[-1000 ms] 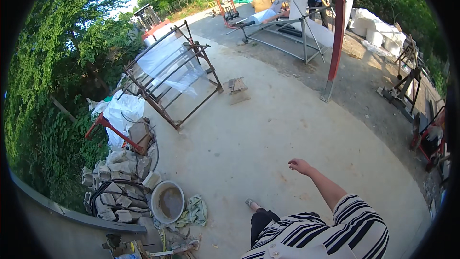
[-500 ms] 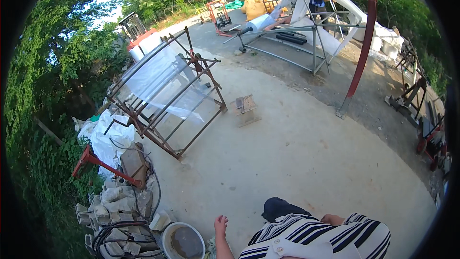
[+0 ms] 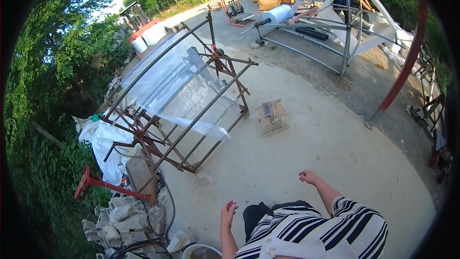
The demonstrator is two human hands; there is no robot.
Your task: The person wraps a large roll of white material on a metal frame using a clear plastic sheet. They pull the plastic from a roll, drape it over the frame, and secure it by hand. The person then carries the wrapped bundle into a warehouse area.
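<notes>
Outdoors, 2 bare hands swing free above a concrete yard.
Both the left hand (image 3: pixel 228 209) and the right hand (image 3: pixel 308 177) hang loosely curled, gripping nothing, over the concrete floor (image 3: pixel 297 158). Nearest them, toward the yard's left edge, a rusty metal frame (image 3: pixel 191 110) draped in clear plastic sheet (image 3: pixel 177 86) stands tilted; a small wooden stool (image 3: pixel 272 115) sits just beyond.

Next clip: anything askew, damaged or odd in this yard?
Yes. The rusty metal frame stands tilted, with clear plastic sheet draped loosely over it. Broken stone rubble is heaped at lower left. Both hands, left hand and right hand, are empty.
</notes>
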